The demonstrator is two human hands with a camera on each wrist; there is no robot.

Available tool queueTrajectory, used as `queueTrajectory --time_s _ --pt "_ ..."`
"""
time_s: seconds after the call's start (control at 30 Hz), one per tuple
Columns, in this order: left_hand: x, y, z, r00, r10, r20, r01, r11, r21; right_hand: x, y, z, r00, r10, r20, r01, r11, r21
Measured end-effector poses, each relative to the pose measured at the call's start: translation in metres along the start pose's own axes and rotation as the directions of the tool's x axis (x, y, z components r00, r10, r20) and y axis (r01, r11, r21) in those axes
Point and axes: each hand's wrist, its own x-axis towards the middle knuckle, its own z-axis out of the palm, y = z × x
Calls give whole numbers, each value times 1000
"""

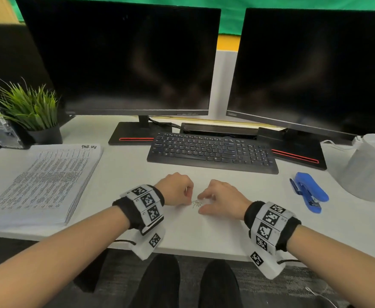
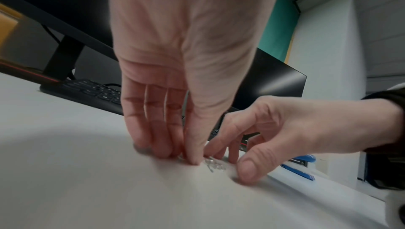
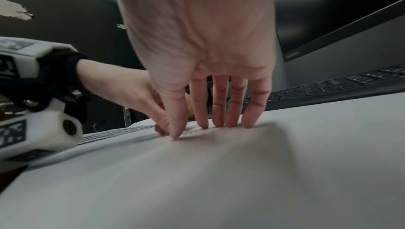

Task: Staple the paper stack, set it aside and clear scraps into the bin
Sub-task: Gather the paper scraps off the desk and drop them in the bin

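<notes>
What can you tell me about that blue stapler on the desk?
The blue stapler lies flat on the white desk, off to the person's right, in front of the translucent bin and to the right of the keyboard. It looks like glossy plastic with a metal part showing at its near end. Neither hand touches it; both are busy at the small scraps.

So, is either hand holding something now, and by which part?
Nothing is clearly held. Both hands, left and right, rest fingertips on the desk around the staple scraps; a pinch cannot be told.
</notes>
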Motion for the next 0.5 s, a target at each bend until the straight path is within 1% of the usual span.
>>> queueTrajectory --time_s 0.1,0.23,0.4,0.5 --pt "3 1 -1 1000 1 -15 -1 1000 -18 4 -6 0 1000 1 -24 -1 1000 -12" --pt "-2 -8 -9 997 -12 -72 11 1000 -11 11 -13 -1 998 20 -65 -23 998 -51" --pt "-13 -17 -11 995 -35 -98 34 999 -5 19 -28 -2 999 -14 -47 3 974 -229" --pt "-19 -19 -8 994 -42 -99 42 999 -5 18 -34 1 999 -38 -27 26 931 -363"
